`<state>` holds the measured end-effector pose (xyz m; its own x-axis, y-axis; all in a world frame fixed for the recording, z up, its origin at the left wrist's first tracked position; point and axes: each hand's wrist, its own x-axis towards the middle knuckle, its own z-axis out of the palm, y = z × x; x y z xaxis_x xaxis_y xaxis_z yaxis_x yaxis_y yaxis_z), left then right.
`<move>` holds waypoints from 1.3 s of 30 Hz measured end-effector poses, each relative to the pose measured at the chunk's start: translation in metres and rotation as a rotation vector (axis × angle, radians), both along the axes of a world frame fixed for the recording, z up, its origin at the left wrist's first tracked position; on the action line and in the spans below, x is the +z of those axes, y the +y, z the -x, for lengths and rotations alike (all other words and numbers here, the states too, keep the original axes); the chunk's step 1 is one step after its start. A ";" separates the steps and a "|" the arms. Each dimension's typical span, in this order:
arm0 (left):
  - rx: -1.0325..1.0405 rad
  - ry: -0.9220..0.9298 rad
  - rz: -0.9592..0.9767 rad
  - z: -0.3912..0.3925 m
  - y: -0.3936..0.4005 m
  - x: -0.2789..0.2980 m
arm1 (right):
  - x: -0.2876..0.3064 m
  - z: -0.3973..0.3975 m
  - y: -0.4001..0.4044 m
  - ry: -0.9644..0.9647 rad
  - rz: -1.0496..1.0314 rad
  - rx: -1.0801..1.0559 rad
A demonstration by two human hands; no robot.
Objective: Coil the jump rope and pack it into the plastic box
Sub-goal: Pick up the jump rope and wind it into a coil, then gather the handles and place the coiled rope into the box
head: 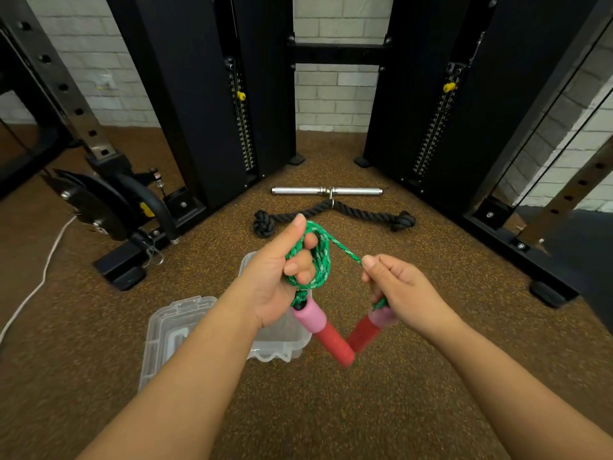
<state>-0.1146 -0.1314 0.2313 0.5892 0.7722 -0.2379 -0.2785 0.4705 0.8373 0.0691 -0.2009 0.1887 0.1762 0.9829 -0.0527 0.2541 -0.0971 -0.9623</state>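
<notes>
Green-and-white flecked jump rope, pink-and-red handles, clear plastic box.

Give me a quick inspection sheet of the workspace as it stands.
Surface: brown speckled gym floor.
Job's things: green jump rope coiled around the left hand; plastic box open on the floor, its lid beside it.
Clutter: black rope attachment, metal bar.
Grippers: left hand holds the coil; right hand pinches the rope's free strand.
Cables: white cord at left.
Surroundings: black cable machine, white brick wall.
</notes>
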 end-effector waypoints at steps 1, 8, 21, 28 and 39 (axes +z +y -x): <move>0.036 -0.034 0.030 0.000 0.001 0.000 | -0.004 0.001 0.000 0.057 0.018 0.031; 0.172 -0.186 0.183 0.005 0.012 -0.002 | -0.018 0.016 -0.005 -0.239 0.060 0.112; -0.015 0.765 -0.574 -0.009 -0.002 -0.030 | 0.004 0.061 -0.023 -1.054 -0.387 0.285; -0.232 0.761 -0.640 -0.006 -0.011 -0.020 | 0.031 0.039 -0.023 -0.816 -0.382 0.168; -0.137 0.854 -0.616 -0.015 -0.009 -0.015 | 0.020 0.043 -0.019 -0.293 0.049 0.294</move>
<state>-0.0992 -0.1406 0.2165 0.5024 0.8402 -0.2042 0.5381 -0.1190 0.8345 0.0262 -0.2195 0.2083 -0.0975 0.9912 -0.0901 0.5401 -0.0233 -0.8413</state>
